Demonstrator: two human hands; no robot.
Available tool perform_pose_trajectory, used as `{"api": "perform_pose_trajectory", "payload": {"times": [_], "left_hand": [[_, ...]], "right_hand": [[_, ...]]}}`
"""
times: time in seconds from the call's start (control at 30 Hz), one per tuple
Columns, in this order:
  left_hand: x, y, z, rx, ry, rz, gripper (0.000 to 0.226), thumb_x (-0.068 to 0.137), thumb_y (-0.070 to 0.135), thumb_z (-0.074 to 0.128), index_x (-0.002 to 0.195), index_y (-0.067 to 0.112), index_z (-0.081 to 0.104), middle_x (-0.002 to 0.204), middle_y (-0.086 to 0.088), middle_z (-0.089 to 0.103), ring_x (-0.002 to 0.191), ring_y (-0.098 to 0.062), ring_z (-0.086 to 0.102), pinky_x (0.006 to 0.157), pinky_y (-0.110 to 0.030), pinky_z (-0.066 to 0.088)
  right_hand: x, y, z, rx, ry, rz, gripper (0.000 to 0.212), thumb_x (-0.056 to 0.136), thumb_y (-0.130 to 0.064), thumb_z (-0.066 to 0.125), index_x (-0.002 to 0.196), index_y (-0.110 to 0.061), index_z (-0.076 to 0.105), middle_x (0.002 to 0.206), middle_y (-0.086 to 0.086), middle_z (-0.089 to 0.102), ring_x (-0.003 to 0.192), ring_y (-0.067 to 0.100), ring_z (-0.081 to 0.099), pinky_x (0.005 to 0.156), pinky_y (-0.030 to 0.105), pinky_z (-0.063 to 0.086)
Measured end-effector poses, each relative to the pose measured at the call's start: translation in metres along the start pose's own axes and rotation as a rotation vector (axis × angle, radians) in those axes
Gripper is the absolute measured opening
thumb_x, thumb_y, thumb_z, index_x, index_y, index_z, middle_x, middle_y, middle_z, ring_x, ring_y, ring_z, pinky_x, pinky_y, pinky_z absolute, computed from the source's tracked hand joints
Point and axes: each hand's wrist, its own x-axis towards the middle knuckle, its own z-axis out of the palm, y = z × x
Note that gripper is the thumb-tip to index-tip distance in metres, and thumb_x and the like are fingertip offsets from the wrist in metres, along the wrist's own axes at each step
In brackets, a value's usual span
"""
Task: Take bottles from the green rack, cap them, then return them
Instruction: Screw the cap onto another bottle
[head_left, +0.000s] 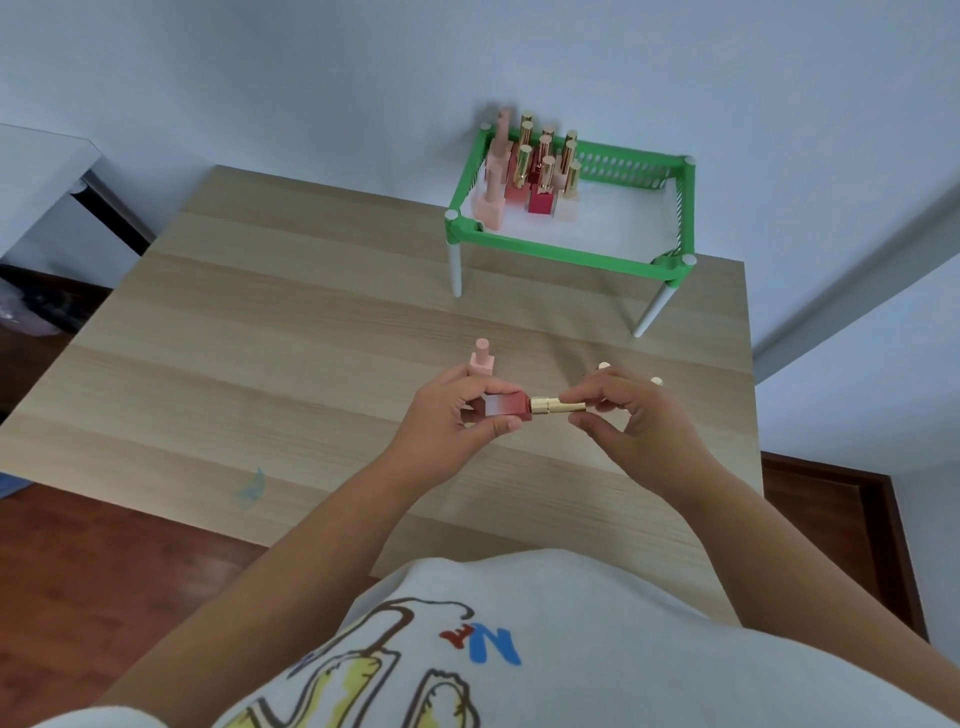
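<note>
Bottle (506, 406), square-bodied, red fading to pale at its base, lies horizontal above the counter (291, 332), held between both hands on the near side of the green rack (566, 253). Gold cap (557, 405) sits at the bottle's neck, pointing toward the right hand; whether it is fully seated cannot be told.

Around it: one uncapped pale pink bottle (482, 358) stands upright on the counter just behind the left hand, between it and the rack. Two small pale gold tips (604, 367) show behind the right hand, mostly hidden by its fingers; what they are cannot be told. Green rack stands on white legs at the far right of the counter, against the wall. A cluster of bottles (530, 171), pink and red with gold or pink caps, fills the rack's left part; its right part shows bare white floor.

Surface: light wood-grain counter, with a faint bluish mark near its front left edge. Room: pale blue-white wall (311, 78) behind the rack, dark red-brown floor (104, 561) below the counter, a white piece of furniture at far left.

Grip, left hand (452, 415): closed around the bottle's body, thumb below, fingers on top. Grip, right hand (631, 415): thumb and fingertips pinched on the gold cap, other fingers loosely curled.
</note>
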Motion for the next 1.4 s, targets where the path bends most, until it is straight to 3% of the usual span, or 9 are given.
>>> {"api": "perform_pose_trajectory", "payload": {"times": [0.13, 0.2, 0.3, 0.5, 0.73, 0.87, 1.03, 1.23, 1.4], "left_hand": [[-0.0002, 0.0020, 0.0006, 0.005, -0.004, 0.009, 0.033, 0.075, 0.015, 0.080, 0.104, 0.028, 0.072, 0.095, 0.012, 0.059, 0.088, 0.002, 0.058, 0.074, -0.008, 0.047], [0.0006, 0.0022, -0.0002, 0.004, -0.012, 0.011, 0.032, 0.076, 0.015, 0.080, 0.105, 0.026, 0.072, 0.097, 0.011, 0.059, 0.090, 0.003, 0.058, 0.076, -0.008, 0.047], [0.0010, 0.0022, 0.0004, -0.005, -0.016, 0.016, 0.033, 0.076, 0.016, 0.080, 0.105, 0.028, 0.072, 0.098, 0.012, 0.060, 0.093, 0.002, 0.059, 0.077, -0.009, 0.047], [0.0013, 0.0004, 0.0013, 0.012, -0.024, 0.025, 0.033, 0.076, 0.022, 0.080, 0.105, 0.036, 0.071, 0.095, 0.022, 0.058, 0.091, -0.005, 0.060, 0.077, -0.015, 0.051], [-0.0007, 0.0001, 0.0011, 0.016, -0.021, 0.042, 0.033, 0.077, 0.022, 0.079, 0.107, 0.032, 0.071, 0.096, 0.025, 0.058, 0.093, 0.000, 0.059, 0.078, -0.010, 0.048], [-0.0026, -0.0003, 0.0001, 0.019, -0.020, 0.029, 0.034, 0.077, 0.023, 0.080, 0.106, 0.036, 0.070, 0.096, 0.027, 0.057, 0.091, -0.003, 0.060, 0.076, -0.009, 0.048], [-0.0040, 0.0010, 0.0011, 0.004, -0.025, 0.026, 0.034, 0.077, 0.023, 0.079, 0.105, 0.039, 0.070, 0.095, 0.026, 0.058, 0.090, -0.005, 0.060, 0.074, -0.009, 0.047], [-0.0031, 0.0010, 0.0009, 0.022, -0.024, 0.025, 0.033, 0.076, 0.022, 0.080, 0.105, 0.035, 0.071, 0.094, 0.022, 0.058, 0.090, -0.006, 0.060, 0.076, -0.010, 0.049], [-0.0019, 0.0003, 0.0019, 0.036, -0.014, 0.046, 0.032, 0.076, 0.018, 0.080, 0.107, 0.024, 0.072, 0.097, 0.016, 0.058, 0.091, 0.001, 0.060, 0.076, -0.007, 0.047]], "right_hand": [[0.0003, 0.0015, 0.0012, 0.000, 0.012, 0.062, 0.023, 0.084, -0.021, 0.068, 0.096, -0.042, 0.068, 0.084, -0.015, 0.067, 0.075, 0.001, 0.056, 0.069, 0.009, 0.043], [-0.0002, 0.0040, 0.0017, 0.002, -0.003, 0.098, 0.019, 0.085, -0.029, 0.066, 0.100, -0.041, 0.068, 0.083, -0.013, 0.068, 0.073, -0.001, 0.055, 0.068, 0.007, 0.041], [-0.0026, 0.0035, 0.0001, 0.013, -0.001, 0.093, 0.034, 0.077, -0.038, 0.071, 0.111, -0.036, 0.066, 0.094, -0.015, 0.067, 0.083, 0.002, 0.058, 0.074, 0.009, 0.042], [-0.0050, 0.0023, 0.0024, -0.043, 0.036, 0.037, 0.027, 0.078, -0.016, 0.074, 0.099, -0.033, 0.069, 0.090, -0.015, 0.063, 0.079, 0.007, 0.055, 0.073, 0.019, 0.043], [-0.0041, 0.0018, 0.0011, -0.066, 0.014, 0.060, 0.021, 0.082, -0.030, 0.070, 0.101, -0.039, 0.068, 0.083, -0.018, 0.063, 0.076, -0.006, 0.053, 0.070, 0.002, 0.036], [-0.0048, 0.0021, 0.0002, -0.061, -0.005, 0.042, 0.037, 0.073, -0.033, 0.078, 0.108, -0.037, 0.066, 0.088, -0.020, 0.058, 0.078, 0.005, 0.053, 0.070, 0.009, 0.039], [-0.0030, 0.0011, 0.0025, -0.065, 0.026, 0.010, 0.026, 0.077, -0.017, 0.075, 0.097, -0.033, 0.070, 0.086, -0.017, 0.059, 0.076, 0.007, 0.052, 0.068, 0.009, 0.038], [-0.0028, 0.0031, 0.0023, -0.049, 0.012, 0.076, 0.020, 0.081, -0.032, 0.070, 0.101, -0.036, 0.069, 0.078, -0.018, 0.060, 0.074, -0.002, 0.052, 0.069, 0.005, 0.037], [-0.0040, 0.0030, -0.0004, -0.049, -0.006, 0.063, 0.039, 0.073, -0.033, 0.078, 0.110, -0.036, 0.066, 0.087, -0.013, 0.059, 0.075, 0.005, 0.051, 0.068, 0.009, 0.040]]}}
